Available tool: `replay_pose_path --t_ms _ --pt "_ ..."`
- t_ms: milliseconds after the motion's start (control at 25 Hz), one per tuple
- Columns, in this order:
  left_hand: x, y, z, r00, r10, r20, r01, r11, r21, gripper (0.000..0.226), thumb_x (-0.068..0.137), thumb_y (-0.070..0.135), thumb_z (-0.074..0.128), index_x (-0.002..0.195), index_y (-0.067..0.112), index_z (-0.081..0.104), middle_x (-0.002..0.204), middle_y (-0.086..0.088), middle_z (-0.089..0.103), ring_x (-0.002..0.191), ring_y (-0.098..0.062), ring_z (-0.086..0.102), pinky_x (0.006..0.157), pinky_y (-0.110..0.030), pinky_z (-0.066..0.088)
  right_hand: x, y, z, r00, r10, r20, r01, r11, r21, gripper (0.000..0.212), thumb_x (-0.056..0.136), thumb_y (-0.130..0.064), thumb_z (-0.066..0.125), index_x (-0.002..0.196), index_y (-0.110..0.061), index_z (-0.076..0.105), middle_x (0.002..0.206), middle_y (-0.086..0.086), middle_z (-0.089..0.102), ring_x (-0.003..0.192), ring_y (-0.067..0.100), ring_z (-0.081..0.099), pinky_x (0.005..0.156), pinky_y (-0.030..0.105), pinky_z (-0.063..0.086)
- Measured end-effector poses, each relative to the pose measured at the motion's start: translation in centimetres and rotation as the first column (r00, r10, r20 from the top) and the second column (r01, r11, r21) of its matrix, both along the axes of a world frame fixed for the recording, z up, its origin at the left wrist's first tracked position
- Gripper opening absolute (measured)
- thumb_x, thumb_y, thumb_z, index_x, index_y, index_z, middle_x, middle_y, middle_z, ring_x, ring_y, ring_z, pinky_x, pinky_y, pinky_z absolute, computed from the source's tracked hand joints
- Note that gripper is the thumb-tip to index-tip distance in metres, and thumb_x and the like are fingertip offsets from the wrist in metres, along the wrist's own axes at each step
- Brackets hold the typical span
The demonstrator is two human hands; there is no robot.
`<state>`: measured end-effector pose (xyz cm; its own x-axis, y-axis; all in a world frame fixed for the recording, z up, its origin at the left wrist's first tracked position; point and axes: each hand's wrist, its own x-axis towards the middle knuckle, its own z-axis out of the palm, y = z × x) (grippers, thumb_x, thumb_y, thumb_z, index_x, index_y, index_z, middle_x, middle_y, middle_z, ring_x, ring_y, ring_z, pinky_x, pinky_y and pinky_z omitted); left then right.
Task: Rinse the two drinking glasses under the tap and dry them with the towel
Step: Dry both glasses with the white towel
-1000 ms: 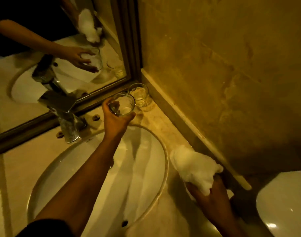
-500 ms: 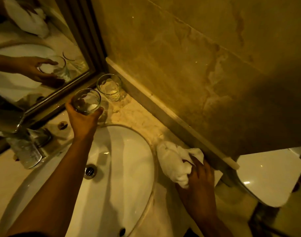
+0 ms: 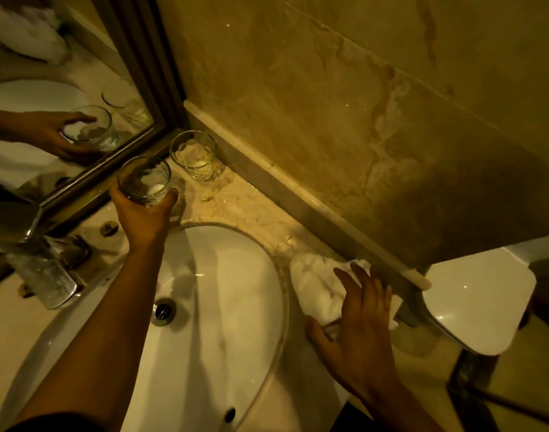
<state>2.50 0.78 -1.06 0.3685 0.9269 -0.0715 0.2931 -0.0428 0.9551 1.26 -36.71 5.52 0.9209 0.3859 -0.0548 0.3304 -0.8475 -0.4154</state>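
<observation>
Item 1, left hand [image 3: 144, 213]: closed around a drinking glass [image 3: 144, 181], held upright at the back of the marble counter [image 3: 254, 213], just in front of the mirror [image 3: 64, 98]. Over the last second the glass has come lower and nearer the counter; whether its base touches the surface cannot be told.

Item 2, second drinking glass [image 3: 193, 159]: standing upright in the corner where mirror frame meets wall, just beside the held glass, apart from any hand.

Item 3, right hand [image 3: 359, 322]: a second ago it gripped the white towel [image 3: 317, 291] bunched and raised; now the fingers are spread and the palm lies flat over the towel, which rests on the counter at the right of the basin [image 3: 204, 307].

Item 4, tap [image 3: 45, 269]: at the left of the basin; no water seen running.

Assessment: towel set down and glass being placed beside its pair suggest the drying of this glass is finished, and the task is at or near its end.
</observation>
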Motion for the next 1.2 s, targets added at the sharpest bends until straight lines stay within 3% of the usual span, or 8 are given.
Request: replay_pose_path --t_ms 120,360,600,760,840,960,1120,1200 --pt "-0.2 0.2 -0.1 1.0 -0.016 0.006 0.016 1.0 0.002 0.091 0.07 0.031 0.089 0.143 0.021 0.037 0.137 0.0 0.054 0.124 -0.015 0.054 0.107 -0.036 0.048 1.3 3.3 2.5 1.0 0.003 -0.006 -0.002 0.99 0.14 0.076 0.081 -0.055 0.059 0.146 -0.029 0.028 0.152 -0.002 0.028 0.144 0.025 0.026 0.115 0.056 0.029" --pt "-0.3 -0.1 0.6 1.0 0.006 -0.025 -0.007 1.0 -0.029 0.101 0.065 0.034 0.092 0.147 0.026 0.033 0.146 -0.007 0.051 0.132 -0.022 0.051 0.109 -0.044 0.048 8.0 15.9 2.8 0.97 0.215 -0.112 -0.175 0.942 0.287 0.066 0.085 -0.033 0.068 0.143 -0.022 0.04 0.142 0.002 0.044 0.126 0.018 0.047 0.098 0.033 0.049" --pt "-1.4 0.0 0.8 0.999 0.012 -0.044 -0.014 0.998 -0.054 0.108 0.062 0.031 0.094 0.149 0.026 0.031 0.15 -0.004 0.048 0.136 -0.019 0.048 0.112 -0.042 0.045 12.5 26.8 -3.0 0.911 0.16 -0.379 0.05 0.871 0.489 0.094 0.074 -0.038 0.081 0.15 -0.019 0.029 0.148 0.01 0.046 0.134 0.028 0.047 0.105 0.046 0.046" --pt "-0.6 0.2 1.2 0.999 0.023 -0.032 -0.025 0.998 -0.066 0.11 0.064 0.025 0.094 0.152 0.023 0.029 0.149 0.0 0.047 0.136 -0.016 0.046 0.112 -0.036 0.043 13.1 29.5 -5.2 0.921 0.139 -0.364 0.091 0.832 0.547 0.101 0.067 -0.038 0.086 0.149 -0.017 0.031 0.146 0.008 0.049 0.135 0.024 0.047 0.108 0.045 0.044" --pt "0.0 0.1 1.4 0.999 0.014 -0.029 -0.016 0.997 -0.081 0.112 0.064 0.021 0.094 0.154 0.024 0.027 0.138 0.012 0.049 0.129 -0.008 0.046 0.106 -0.028 0.043 13.5 30.4 -5.6 0.926 0.131 -0.355 0.12 0.787 0.605 0.095 0.068 -0.029 0.088 0.146 -0.011 0.035 0.144 0.009 0.051 0.133 0.023 0.048 0.108 0.044 0.044" --pt "0.7 0.3 1.4 0.998 0.051 -0.024 -0.053 0.995 -0.08 0.104 0.062 0.02 0.095 0.148 0.028 0.036 0.122 0.028 0.052 0.119 -0.002 0.052 0.102 -0.029 0.05 13.5 31.4 -5.5 0.931 0.092 -0.354 0.159 0.77 0.617 0.091 0.068 -0.025 0.088 0.142 -0.008 0.039 0.141 0.011 0.052 0.13 0.024 0.05 0.106 0.041 0.046" --pt "1.3 -0.1 1.9 0.995 0.098 -0.028 -0.1 0.993 -0.065 0.094 0.061 0.018 0.095 0.139 0.027 0.042 0.118 0.022 0.056 0.111 0.001 0.057 0.083 -0.007 0.05 14.0 31.9 -5.8 0.928 0.137 -0.346 0.134 0.745 0.653 0.095 0.064 -0.024 0.09 0.144 -0.014 0.039 0.142 0.006 0.053 0.13 0.021 0.051 0.105 0.042 0.048" --pt "1.0 -0.6 2.3 0.993 0.116 -0.031 -0.118 0.992 -0.049 0.093 0.059 0.02 0.096 0.135 0.027 0.043 0.119 0.02 0.058 0.112 0.001 0.058 0.089 -0.011 0.05 14.3 32.0 -5.7 0.916 0.173 -0.362 0.121 0.742 0.66 0.097 0.06 -0.032 0.09 0.142 -0.02 0.04 0.141 0.004 0.054 0.129 0.02 0.053 0.104 0.044 0.049"
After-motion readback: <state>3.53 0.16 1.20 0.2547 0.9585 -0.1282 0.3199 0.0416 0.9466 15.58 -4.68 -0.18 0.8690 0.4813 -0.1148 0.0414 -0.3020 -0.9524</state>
